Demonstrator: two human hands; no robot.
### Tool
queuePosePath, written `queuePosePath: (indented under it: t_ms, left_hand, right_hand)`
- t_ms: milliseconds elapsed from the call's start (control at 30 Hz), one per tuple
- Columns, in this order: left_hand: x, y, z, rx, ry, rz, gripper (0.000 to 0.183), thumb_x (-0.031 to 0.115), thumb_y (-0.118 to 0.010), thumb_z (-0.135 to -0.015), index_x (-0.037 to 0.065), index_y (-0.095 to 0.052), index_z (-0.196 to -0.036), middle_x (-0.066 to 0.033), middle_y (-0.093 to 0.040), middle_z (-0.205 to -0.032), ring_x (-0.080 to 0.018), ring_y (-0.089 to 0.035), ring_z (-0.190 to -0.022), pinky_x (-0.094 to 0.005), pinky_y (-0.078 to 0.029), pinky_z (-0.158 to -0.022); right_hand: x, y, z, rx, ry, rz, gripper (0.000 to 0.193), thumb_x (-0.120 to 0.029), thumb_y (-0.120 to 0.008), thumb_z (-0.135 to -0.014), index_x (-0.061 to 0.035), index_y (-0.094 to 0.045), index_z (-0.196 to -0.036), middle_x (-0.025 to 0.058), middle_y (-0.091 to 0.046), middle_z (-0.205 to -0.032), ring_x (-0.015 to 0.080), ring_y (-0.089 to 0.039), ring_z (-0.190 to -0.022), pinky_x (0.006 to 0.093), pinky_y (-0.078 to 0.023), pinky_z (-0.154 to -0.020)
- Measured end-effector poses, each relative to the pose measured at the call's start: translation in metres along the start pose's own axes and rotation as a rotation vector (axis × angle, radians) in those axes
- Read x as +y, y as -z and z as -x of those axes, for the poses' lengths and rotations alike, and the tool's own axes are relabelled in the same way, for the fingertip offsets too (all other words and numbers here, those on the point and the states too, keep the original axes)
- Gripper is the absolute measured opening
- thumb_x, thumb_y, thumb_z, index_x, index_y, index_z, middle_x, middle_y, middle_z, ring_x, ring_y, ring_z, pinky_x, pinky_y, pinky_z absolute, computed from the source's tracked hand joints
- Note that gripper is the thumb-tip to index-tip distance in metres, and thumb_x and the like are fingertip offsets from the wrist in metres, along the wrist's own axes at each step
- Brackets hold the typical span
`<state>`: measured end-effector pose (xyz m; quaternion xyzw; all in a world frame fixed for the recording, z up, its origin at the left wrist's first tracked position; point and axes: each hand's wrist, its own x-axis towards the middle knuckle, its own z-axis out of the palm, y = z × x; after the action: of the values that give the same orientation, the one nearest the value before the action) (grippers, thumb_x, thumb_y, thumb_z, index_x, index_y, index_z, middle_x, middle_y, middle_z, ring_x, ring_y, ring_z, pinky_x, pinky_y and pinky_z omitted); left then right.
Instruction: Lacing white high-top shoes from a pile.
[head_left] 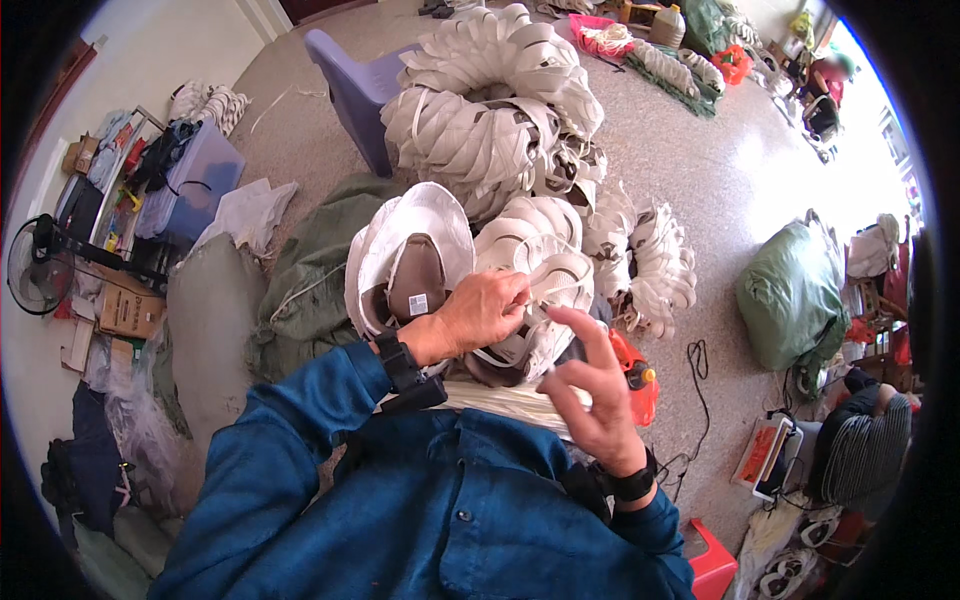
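My left hand (482,314) is closed in a pinch, its fingertips at the edge of a white shoe upper (561,280) in front of me. Just right of it, my right hand (600,395) is raised with fingers bent and apart; I make out nothing held in it. Under and behind my hands lie more white shoe uppers (528,228), partly hidden by my fingers. Left of my left wrist stand nested white uppers with brown lining (416,277) and a small white label. A pale bundle of strands (480,397) lies across my lap.
Beyond are coiled stacks of white uppers (490,140) by a purple plastic chair (350,85). Green sacks (315,270) lie at left, near a fan (40,255). At right are a red-orange container (640,385), a black cable (700,400), a green bag (795,295) and a red stool (712,565).
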<state>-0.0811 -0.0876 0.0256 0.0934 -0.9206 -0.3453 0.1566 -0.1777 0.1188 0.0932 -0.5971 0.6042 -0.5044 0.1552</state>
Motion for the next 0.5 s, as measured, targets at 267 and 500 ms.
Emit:
queuePosePath:
  t_ms: [267, 500]
  left_hand:
    - [-0.002, -0.008, 0.000, 0.055, -0.041, -0.073, 0.011, 0.009, -0.066, -0.081, 0.003, -0.057, -0.085, -0.0141, -0.062, -0.081, -0.0346, -0.065, -0.074, -0.0429, -0.051, -0.065]
    - [0.021, -0.016, 0.021, 0.017, -0.223, -0.356, 0.023, 0.019, -0.074, -0.073, 0.006, -0.063, -0.088, -0.0127, -0.054, -0.100, -0.0299, -0.053, -0.101, -0.0423, -0.042, -0.089]
  right_hand:
    - [0.025, 0.007, 0.073, -0.695, -0.872, -0.590, 0.037, -0.022, -0.050, -0.105, 0.0026, -0.066, -0.083, 0.0051, -0.066, -0.071, 0.0129, -0.064, -0.068, 0.0292, -0.051, -0.067]
    - [0.008, 0.043, 0.069, 0.162, -0.628, -0.592, 0.030, -0.020, -0.048, -0.104, 0.0027, -0.062, -0.091, 0.0105, -0.067, -0.080, 0.0153, -0.062, -0.070, 0.0296, -0.051, -0.067]
